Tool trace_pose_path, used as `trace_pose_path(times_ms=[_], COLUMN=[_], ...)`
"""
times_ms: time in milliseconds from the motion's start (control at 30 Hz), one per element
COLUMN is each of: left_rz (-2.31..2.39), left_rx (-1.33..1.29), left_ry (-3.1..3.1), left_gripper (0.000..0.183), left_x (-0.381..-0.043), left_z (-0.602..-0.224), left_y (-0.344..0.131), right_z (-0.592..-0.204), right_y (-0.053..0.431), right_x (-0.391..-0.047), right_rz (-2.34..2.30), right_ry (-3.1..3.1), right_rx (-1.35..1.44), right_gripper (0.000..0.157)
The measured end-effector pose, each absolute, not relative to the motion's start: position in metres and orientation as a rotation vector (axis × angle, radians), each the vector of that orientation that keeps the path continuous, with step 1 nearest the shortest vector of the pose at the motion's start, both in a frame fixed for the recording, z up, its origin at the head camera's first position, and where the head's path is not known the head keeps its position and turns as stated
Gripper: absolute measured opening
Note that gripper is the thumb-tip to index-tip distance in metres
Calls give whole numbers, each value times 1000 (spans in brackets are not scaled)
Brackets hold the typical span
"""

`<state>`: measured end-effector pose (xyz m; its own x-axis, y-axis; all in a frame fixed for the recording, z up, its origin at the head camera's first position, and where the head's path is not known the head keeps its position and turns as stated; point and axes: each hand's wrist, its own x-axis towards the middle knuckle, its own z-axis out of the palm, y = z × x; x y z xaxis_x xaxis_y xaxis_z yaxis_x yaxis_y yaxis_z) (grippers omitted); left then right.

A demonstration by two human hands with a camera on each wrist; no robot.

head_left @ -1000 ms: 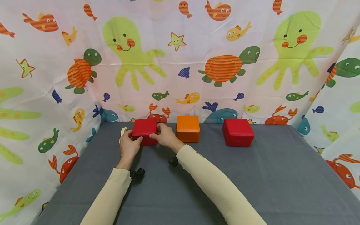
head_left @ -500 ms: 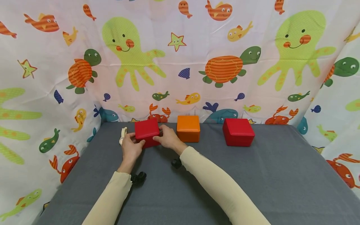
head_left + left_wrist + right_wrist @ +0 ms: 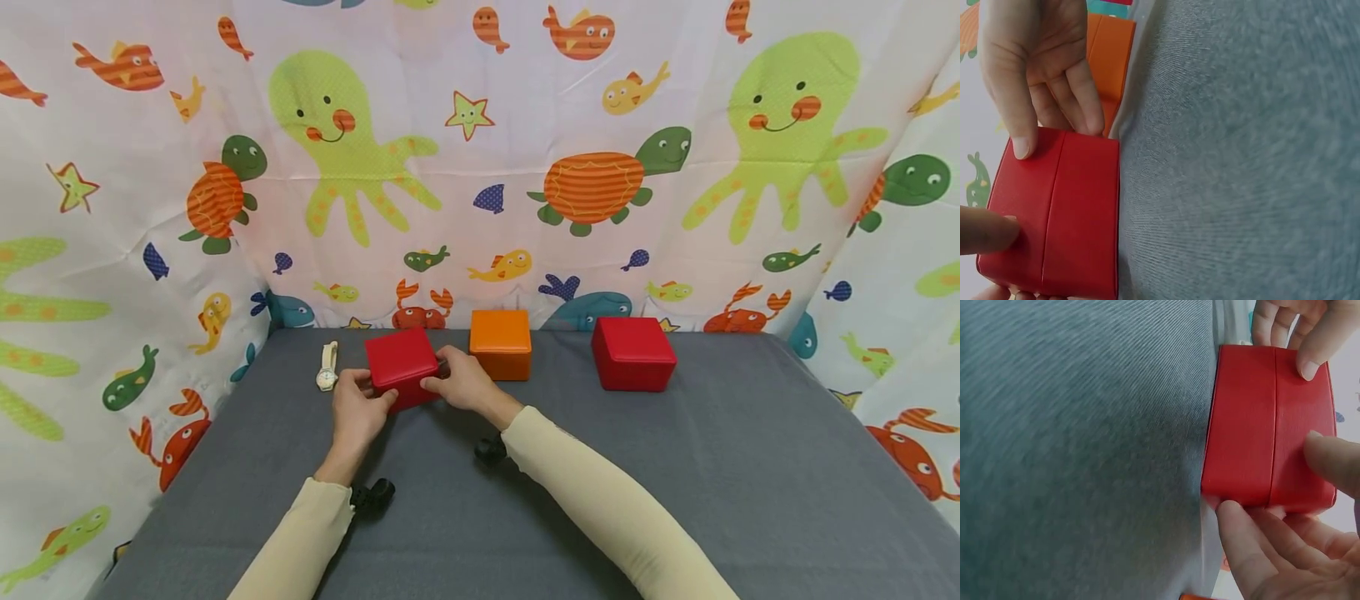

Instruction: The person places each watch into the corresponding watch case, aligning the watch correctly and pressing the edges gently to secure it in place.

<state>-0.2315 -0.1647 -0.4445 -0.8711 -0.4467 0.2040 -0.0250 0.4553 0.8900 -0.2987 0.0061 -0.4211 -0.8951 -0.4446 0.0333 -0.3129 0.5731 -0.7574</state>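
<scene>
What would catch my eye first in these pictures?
Probably the bright curtain printed with sea creatures, hanging behind the grey table. Next comes the red box gripped between the left hand and right hand, to the left of the orange box. A small wristwatch lies left of that red box.

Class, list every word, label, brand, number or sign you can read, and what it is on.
Nothing can be read in any view.
Watch: any marks on its dial are too small.
Held red box, other red box, orange box: no lettering visible.
Curtain: pictures, no lettering visible.
</scene>
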Motion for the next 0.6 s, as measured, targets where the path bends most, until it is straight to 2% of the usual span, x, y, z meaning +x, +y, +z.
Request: trace_pose_path(times_ms=[267,600], left_rz=[-1407,-1507], left_rx=[433,447], left_ry=[-2352,-2349], left_gripper=[58,57], left_x=[-232,-234], left_z=[-453,-455], left_y=[-169,-171], right_z=[-426,-429], right_y=[5,1], right_x=[-303,-310], right_rz=[-1206,-1193], right_ry=[2631,2652], right_rx=[-646,-630], right_gripper=[40,38])
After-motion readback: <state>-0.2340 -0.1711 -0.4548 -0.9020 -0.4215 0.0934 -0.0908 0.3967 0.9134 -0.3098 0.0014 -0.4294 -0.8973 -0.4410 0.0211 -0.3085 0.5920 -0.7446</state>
